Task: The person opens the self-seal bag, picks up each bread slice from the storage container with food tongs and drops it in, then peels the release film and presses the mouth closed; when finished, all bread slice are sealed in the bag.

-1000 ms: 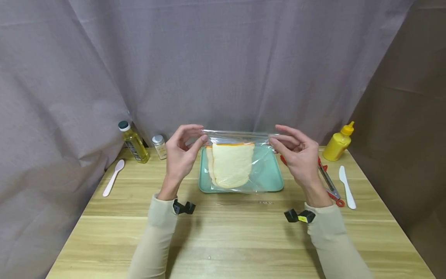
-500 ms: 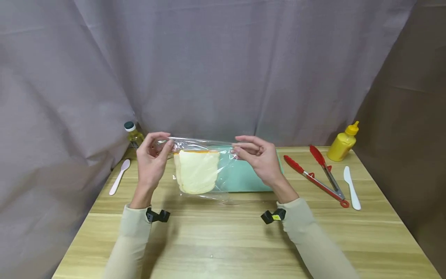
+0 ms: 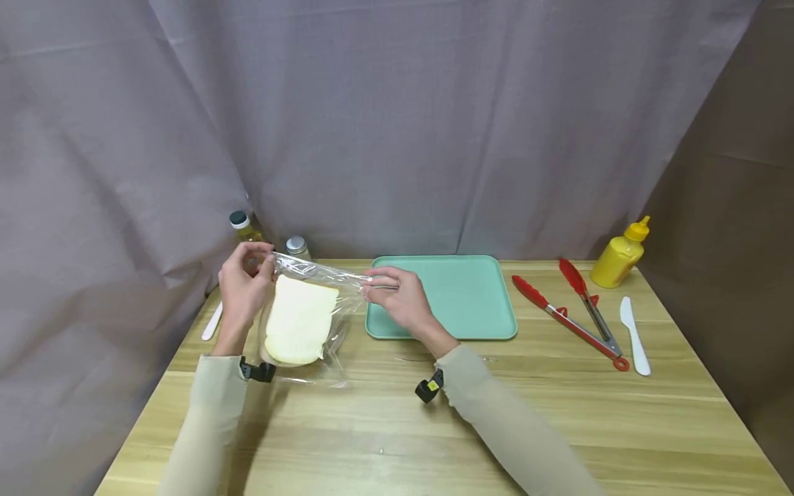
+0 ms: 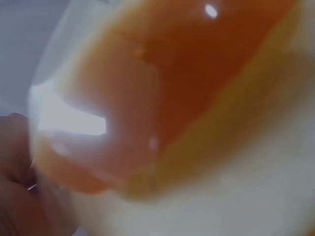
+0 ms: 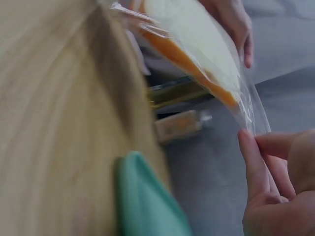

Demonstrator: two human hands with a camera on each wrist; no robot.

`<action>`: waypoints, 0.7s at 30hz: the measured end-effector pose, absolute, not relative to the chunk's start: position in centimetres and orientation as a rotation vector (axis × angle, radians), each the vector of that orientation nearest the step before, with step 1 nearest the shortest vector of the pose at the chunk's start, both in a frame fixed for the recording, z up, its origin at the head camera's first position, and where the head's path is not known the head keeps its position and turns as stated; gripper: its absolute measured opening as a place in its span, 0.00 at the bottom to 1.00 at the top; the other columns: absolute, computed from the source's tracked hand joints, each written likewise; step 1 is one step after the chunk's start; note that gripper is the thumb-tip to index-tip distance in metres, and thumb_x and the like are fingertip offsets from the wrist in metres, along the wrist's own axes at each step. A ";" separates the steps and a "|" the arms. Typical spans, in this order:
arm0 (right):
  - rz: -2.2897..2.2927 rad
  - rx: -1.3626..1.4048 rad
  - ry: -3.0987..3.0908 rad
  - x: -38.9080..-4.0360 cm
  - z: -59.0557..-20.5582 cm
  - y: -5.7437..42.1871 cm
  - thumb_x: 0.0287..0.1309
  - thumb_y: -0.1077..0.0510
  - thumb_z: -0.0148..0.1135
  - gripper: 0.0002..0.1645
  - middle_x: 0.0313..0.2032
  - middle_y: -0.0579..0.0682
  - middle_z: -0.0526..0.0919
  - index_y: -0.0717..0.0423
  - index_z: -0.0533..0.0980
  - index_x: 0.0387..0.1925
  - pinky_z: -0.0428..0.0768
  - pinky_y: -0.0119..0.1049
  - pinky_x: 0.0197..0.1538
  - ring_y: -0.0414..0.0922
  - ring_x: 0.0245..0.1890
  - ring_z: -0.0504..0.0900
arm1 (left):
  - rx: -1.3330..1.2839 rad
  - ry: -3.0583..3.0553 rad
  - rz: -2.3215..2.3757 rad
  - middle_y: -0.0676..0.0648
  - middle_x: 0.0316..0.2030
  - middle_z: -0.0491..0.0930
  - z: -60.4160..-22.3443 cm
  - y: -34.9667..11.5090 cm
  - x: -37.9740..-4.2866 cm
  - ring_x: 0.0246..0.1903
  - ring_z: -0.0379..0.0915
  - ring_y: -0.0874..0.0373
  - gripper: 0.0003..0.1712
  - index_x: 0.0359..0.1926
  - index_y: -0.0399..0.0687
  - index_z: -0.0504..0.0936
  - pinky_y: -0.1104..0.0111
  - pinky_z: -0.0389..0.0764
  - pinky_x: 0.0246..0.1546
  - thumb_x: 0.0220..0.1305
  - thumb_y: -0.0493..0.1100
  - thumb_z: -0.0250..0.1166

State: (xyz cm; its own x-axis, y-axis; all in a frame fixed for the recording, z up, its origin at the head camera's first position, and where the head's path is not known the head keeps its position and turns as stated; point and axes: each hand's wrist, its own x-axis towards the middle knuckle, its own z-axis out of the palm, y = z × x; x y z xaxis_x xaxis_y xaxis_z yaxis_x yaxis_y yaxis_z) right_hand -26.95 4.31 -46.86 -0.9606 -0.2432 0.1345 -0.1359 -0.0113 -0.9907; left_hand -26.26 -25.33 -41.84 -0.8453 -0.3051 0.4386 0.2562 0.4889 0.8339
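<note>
A clear plastic bag (image 3: pixel 338 337) hangs above the left part of the table, with stacked slices of bread (image 3: pixel 300 320) inside it. The bread has an orange-brown crust, which fills much of the left wrist view as a blurred close-up (image 4: pixel 197 73). My left hand (image 3: pixel 244 286) pinches the bag's upper left corner between thumb and fingers. At the upper right corner, my right hand (image 3: pixel 400 297) pinches the film, and the right wrist view shows its thumb and forefinger meeting on the bag's edge (image 5: pixel 253 113). The top edge slopes down toward the right hand.
An empty-looking green tray (image 3: pixel 455 296) lies behind the right hand. Red-tipped tongs (image 3: pixel 571 324), a white knife (image 3: pixel 634 337) and a yellow squeeze bottle (image 3: pixel 617 260) are at the right. Behind the left hand stand an oil bottle (image 3: pixel 247 231) and a shaker (image 3: pixel 298 246); a spoon (image 3: pixel 213 322) is partly hidden.
Both hands have carried the bag of bread leftward off the space over the tray, which now shows fully. The bag has tilted, its right corner lower, and it has come toward the near side.
</note>
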 end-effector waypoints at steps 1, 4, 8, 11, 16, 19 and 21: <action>-2.126 -0.384 2.172 -27.2 -47.4 3.9 0.66 0.61 0.76 0.21 0.51 0.55 0.93 0.56 0.85 0.59 0.92 0.39 0.53 0.52 0.48 0.95 | 0.071 -2.238 -1.334 0.42 0.39 0.89 -42.2 -25.7 -26.6 0.25 0.80 0.68 0.10 0.53 0.44 0.87 0.79 0.78 0.25 0.74 0.36 0.67; -2.093 -0.303 2.241 -28.1 -48.7 2.9 0.65 0.59 0.76 0.20 0.50 0.54 0.94 0.54 0.86 0.58 0.92 0.37 0.52 0.47 0.45 0.95 | 0.153 -2.333 -1.360 0.40 0.44 0.90 -43.4 -26.6 -27.7 0.25 0.81 0.71 0.13 0.57 0.45 0.85 0.79 0.79 0.25 0.75 0.38 0.67; -2.017 -0.238 2.363 -29.3 -49.6 1.8 0.65 0.60 0.76 0.19 0.49 0.55 0.94 0.57 0.86 0.56 0.91 0.36 0.52 0.47 0.46 0.94 | 0.237 -2.392 -1.452 0.36 0.47 0.91 -45.0 -27.7 -28.9 0.25 0.84 0.73 0.16 0.59 0.42 0.82 0.79 0.83 0.27 0.74 0.41 0.69; -1.946 -0.191 2.453 -30.0 -49.9 1.1 0.65 0.61 0.75 0.17 0.47 0.57 0.94 0.60 0.86 0.54 0.92 0.37 0.51 0.49 0.45 0.94 | 0.239 -2.437 -1.484 0.32 0.48 0.91 -46.2 -28.2 -29.4 0.25 0.86 0.70 0.17 0.59 0.36 0.82 0.76 0.87 0.28 0.74 0.40 0.69; -1.784 -0.141 2.595 -30.5 -50.2 0.4 0.68 0.61 0.72 0.14 0.46 0.56 0.94 0.59 0.87 0.54 0.91 0.41 0.52 0.48 0.43 0.95 | 0.240 -2.547 -1.449 0.28 0.47 0.90 -48.2 -28.4 -29.7 0.26 0.88 0.63 0.16 0.57 0.31 0.82 0.73 0.87 0.27 0.75 0.37 0.67; -1.723 -0.133 2.632 -30.5 -50.3 0.2 0.70 0.61 0.71 0.17 0.48 0.55 0.94 0.60 0.86 0.58 0.91 0.44 0.57 0.49 0.47 0.94 | 0.242 -2.595 -1.375 0.29 0.46 0.91 -49.0 -28.2 -29.8 0.29 0.90 0.57 0.14 0.56 0.32 0.82 0.76 0.85 0.25 0.74 0.36 0.67; -1.713 -0.133 2.633 -30.5 -50.3 0.2 0.71 0.61 0.70 0.20 0.50 0.56 0.94 0.61 0.84 0.61 0.90 0.46 0.60 0.51 0.51 0.94 | 0.239 -2.612 -1.317 0.30 0.45 0.91 -49.2 -28.1 -29.9 0.32 0.92 0.54 0.13 0.53 0.33 0.84 0.78 0.83 0.24 0.74 0.36 0.67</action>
State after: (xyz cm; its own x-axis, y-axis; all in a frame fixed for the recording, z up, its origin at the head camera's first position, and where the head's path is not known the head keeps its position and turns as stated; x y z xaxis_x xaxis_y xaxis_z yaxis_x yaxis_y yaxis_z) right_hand -30.49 0.24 -50.25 -0.9964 -0.0694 0.0482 -0.0721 0.4030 -0.9123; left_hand -29.91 -28.11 -49.20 -0.9656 -0.2354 0.1103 -0.0514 0.5887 0.8068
